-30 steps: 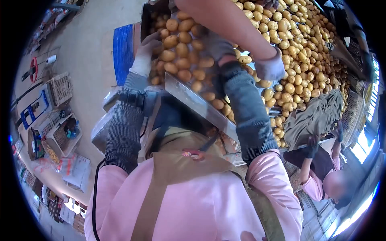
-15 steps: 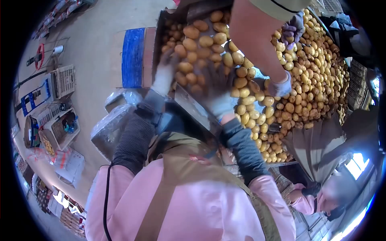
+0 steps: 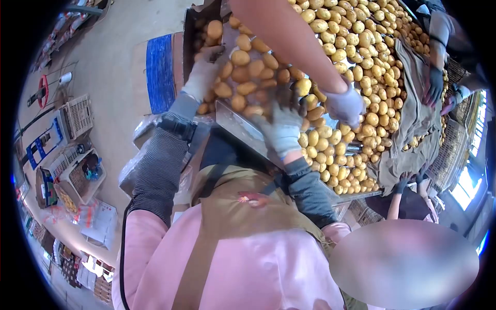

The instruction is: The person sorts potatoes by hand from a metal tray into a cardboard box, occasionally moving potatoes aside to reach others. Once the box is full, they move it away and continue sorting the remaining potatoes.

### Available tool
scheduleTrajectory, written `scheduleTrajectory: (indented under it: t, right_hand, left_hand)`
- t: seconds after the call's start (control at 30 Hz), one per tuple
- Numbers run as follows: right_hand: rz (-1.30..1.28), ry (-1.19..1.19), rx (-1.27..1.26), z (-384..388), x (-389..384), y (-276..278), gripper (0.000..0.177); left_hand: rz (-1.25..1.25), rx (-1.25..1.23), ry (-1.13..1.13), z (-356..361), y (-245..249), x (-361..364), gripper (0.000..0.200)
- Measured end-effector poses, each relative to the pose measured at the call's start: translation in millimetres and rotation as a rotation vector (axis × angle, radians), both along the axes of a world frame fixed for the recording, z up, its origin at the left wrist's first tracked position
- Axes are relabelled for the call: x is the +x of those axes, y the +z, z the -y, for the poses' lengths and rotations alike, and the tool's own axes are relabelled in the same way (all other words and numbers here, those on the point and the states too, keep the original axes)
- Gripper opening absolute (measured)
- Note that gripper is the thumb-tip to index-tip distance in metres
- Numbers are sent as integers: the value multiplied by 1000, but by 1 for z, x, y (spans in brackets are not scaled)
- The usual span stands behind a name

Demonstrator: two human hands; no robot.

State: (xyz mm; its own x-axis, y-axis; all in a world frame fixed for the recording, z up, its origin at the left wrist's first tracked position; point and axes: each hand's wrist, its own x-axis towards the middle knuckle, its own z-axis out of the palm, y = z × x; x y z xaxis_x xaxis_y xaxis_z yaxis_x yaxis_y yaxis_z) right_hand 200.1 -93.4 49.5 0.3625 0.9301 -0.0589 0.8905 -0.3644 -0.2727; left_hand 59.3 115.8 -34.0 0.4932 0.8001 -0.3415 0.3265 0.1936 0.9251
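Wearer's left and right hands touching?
Apart: the head view shows a clear gap between left hand and right hand, with potatoes visible in it.

A brown apron covers a pink shirt.

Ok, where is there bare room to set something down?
Bare floor lies between the blue-striped board and the pale crate. It's crowded around the left hand and right hand, among potatoes; a co-worker's gloved hand is there too.
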Motion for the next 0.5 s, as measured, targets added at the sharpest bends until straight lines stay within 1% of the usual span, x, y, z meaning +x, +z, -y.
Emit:
scheduleTrajectory:
  t: [0.07, 0.13, 0.17, 0.23, 0.27, 0.3, 0.4, 0.43, 0.5]
  right_hand:
    - [-78, -13, -143, 4, -4, -13, 56]
    - [-83, 17, -177, 1, 3, -25, 61]
    - [-56, 54, -143, -4, 8, -30, 68]
    - [-29, 84, -110, -8, 11, -31, 78]
    - [-16, 89, -70, -9, 10, -33, 77]
    - [-3, 91, -32, -7, 9, -36, 76]
    - [-32, 73, 18, -9, 7, -31, 73]
    - [-49, 62, 29, -11, 7, -29, 71]
    - [-80, 65, 93, -9, 11, -27, 67]
  left_hand:
    - [-63, -17, 26, 13, 5, -4, 43]
    - [-143, 17, 44, 23, 15, -1, 44]
    - [-272, 357, -5, 32, 19, -1, 46]
    - [-451, 595, -68, 44, 30, 0, 51]
    - [-539, 717, -102, 47, 34, 3, 54]
    - [-538, 605, -130, 48, 35, 7, 65]
    - [-669, 473, -143, 54, 41, 23, 74]
    - [-660, 410, -157, 54, 45, 27, 69]
    - [-627, 536, -216, 55, 44, 28, 64]
